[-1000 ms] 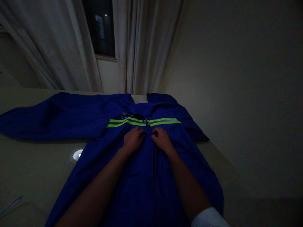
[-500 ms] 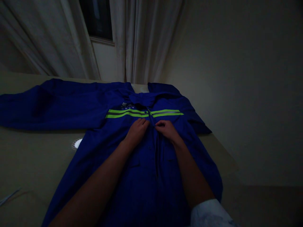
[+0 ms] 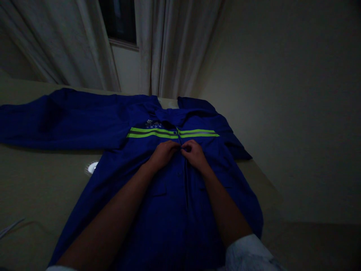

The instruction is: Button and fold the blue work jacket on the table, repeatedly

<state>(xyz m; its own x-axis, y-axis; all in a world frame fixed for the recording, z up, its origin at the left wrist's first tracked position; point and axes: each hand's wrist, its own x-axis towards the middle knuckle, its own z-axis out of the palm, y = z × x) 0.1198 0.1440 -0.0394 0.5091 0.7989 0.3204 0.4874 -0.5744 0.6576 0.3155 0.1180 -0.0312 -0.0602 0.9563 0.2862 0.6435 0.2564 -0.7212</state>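
A blue work jacket [image 3: 158,226] with bright green-and-grey reflective stripes [image 3: 152,132] across the chest lies face up, its collar at the far end. White printing sits above the left stripe. Just below the stripes, my left hand [image 3: 164,153] pinches the edge of the front opening. My right hand [image 3: 194,153] meets it there, thumb and fingertips closed on the other edge. The fingertips of both hands touch or nearly touch, and a button between them cannot be made out. Farther down, the front placket hangs partly apart, with a dark button [image 3: 178,174] showing.
The jacket rests on a pale tabletop [image 3: 50,180] that reflects a round light. A thin white cord [image 3: 11,228] lies at the left edge. Curtains [image 3: 180,45] and a dark window [image 3: 118,20] stand behind, and a plain wall [image 3: 296,113] rises on the right.
My right hand has moved left to meet my left hand, which shifted slightly right. The gap between the two front edges at the fingers has closed. The view has tilted slightly.
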